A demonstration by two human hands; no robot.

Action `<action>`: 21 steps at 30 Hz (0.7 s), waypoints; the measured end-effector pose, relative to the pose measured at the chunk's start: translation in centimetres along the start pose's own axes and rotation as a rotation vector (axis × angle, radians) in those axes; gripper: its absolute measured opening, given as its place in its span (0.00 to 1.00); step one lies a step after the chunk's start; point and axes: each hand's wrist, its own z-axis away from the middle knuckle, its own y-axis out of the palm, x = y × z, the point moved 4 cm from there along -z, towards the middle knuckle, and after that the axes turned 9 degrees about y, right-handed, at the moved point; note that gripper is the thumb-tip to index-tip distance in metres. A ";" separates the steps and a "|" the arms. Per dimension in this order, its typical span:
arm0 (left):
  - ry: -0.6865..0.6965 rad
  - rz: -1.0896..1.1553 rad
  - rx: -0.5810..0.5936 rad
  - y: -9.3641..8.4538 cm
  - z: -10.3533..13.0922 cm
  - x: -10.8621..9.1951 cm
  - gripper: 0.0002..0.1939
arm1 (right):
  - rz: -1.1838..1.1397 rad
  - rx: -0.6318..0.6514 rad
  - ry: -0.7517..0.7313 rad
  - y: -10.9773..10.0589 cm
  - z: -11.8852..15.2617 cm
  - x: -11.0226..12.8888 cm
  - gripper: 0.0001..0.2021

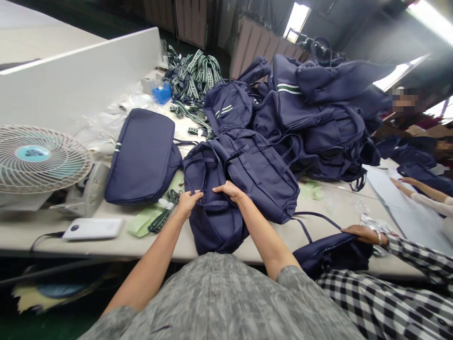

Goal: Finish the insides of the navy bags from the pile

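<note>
Navy bag [215, 224] with the fingers [197, 194] of both hands [208, 197] pinched narrow on its upper fabric.

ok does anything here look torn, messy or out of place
A pale yellow piece of material under the table, at the left, has a ragged edge, as if torn. On top, striped straps lie in a tangled heap beside the backpacks.

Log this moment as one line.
left hand: pinching navy bag | right hand: on same bag | beyond: bag pile | far left: fan | co-worker's hand: on strapped bag
</note>
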 end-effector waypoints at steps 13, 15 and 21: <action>-0.021 0.104 0.028 0.0 0.7 -0.4 0.28 | 0.192 -0.066 -0.059 1.6 0.8 0.6 0.10; -0.008 0.098 0.035 -0.1 0.8 -0.6 0.29 | 0.163 -0.055 -0.054 1.3 0.8 0.5 0.10; 0.029 0.080 0.007 -0.5 0.9 0.2 0.31 | 0.090 -0.030 -0.030 1.0 0.9 0.3 0.14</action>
